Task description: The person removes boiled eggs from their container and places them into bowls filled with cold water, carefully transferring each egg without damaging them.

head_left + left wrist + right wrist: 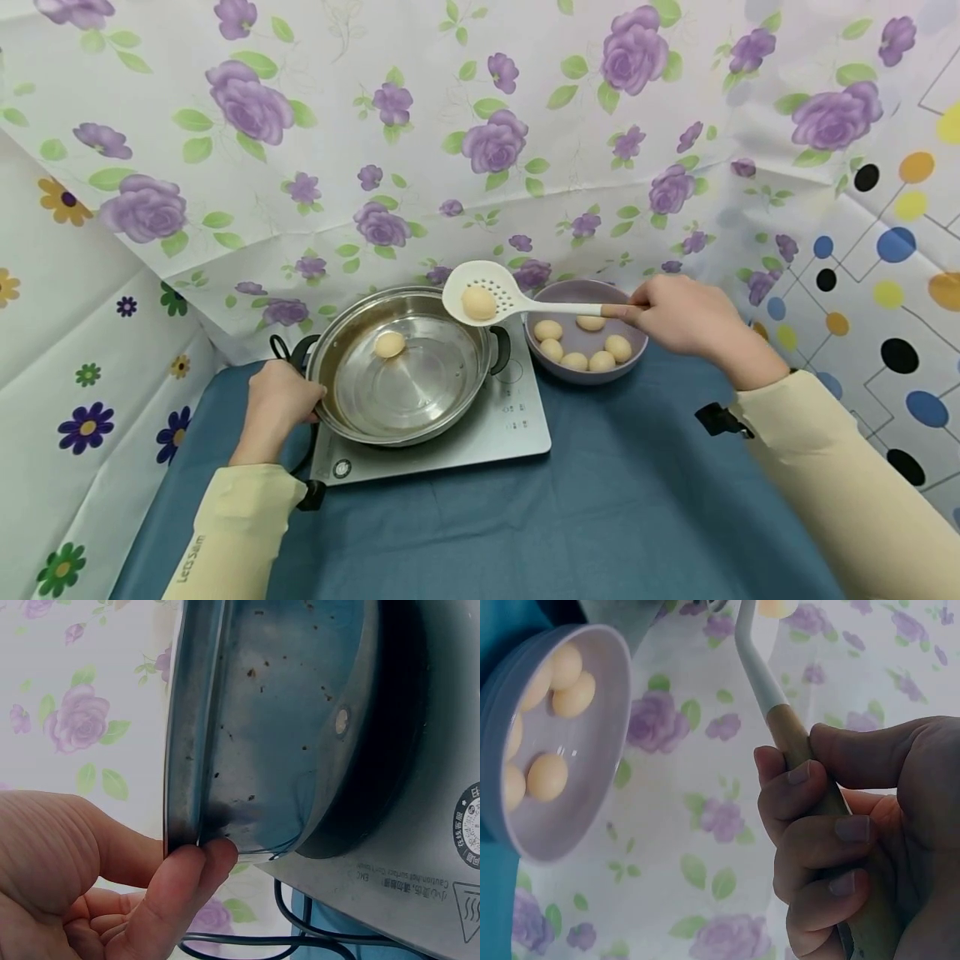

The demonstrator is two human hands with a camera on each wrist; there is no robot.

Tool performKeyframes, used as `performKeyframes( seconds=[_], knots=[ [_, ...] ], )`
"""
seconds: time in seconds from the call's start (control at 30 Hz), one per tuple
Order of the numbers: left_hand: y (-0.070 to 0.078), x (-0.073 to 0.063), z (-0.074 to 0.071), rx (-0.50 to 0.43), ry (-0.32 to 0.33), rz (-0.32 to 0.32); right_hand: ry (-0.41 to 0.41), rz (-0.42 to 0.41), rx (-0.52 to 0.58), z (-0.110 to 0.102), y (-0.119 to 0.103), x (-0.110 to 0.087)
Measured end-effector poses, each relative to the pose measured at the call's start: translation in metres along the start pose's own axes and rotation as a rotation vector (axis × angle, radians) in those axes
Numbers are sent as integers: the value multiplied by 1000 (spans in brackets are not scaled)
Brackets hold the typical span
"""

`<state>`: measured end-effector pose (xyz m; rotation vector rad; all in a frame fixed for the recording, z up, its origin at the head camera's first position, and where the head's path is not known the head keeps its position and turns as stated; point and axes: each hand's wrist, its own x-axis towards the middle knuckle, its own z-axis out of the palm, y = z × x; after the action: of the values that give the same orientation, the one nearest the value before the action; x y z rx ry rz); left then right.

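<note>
My right hand (682, 321) grips the wooden handle (789, 731) of a white slotted skimmer (555, 308). A single brown egg (478, 303) rests in the skimmer's perforated head, which is raised over the right rim of a steel pot (420, 392). Inside the pot, another egg (390, 344) lies toward the back left. With thumb and fingers, my left hand (279, 404) pinches the pot's rim on the left side, close to the black side handle. The left wrist view shows the thumb and fingertips right at the rim, against the pot's wall (262, 712).
Under the pot is a silver induction cooker (480, 450) with a black cord (255, 939) at its left. Right of it stands a purple bowl (585, 377) holding several eggs (618, 347). A blue cloth (585, 517) covers the table; flowered sheeting (420, 142) rises behind.
</note>
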<state>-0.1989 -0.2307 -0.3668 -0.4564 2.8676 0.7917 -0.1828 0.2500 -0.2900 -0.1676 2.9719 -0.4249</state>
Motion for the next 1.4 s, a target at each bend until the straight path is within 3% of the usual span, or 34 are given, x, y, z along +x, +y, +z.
performKeyframes(
  seconds=[0.27,0.57,0.77,1.4],
  knots=[
    [0,0,0,2,-3,7,8,72,15,8,31,-4],
    [0,0,-1,3,-8,11,-61,103,5,18,67,-11],
    [0,0,-1,8,-6,11,-39,146,-15,30,87,-13],
    [0,1,-1,0,-6,-3,17,210,-85,47,113,-15]
  ],
)
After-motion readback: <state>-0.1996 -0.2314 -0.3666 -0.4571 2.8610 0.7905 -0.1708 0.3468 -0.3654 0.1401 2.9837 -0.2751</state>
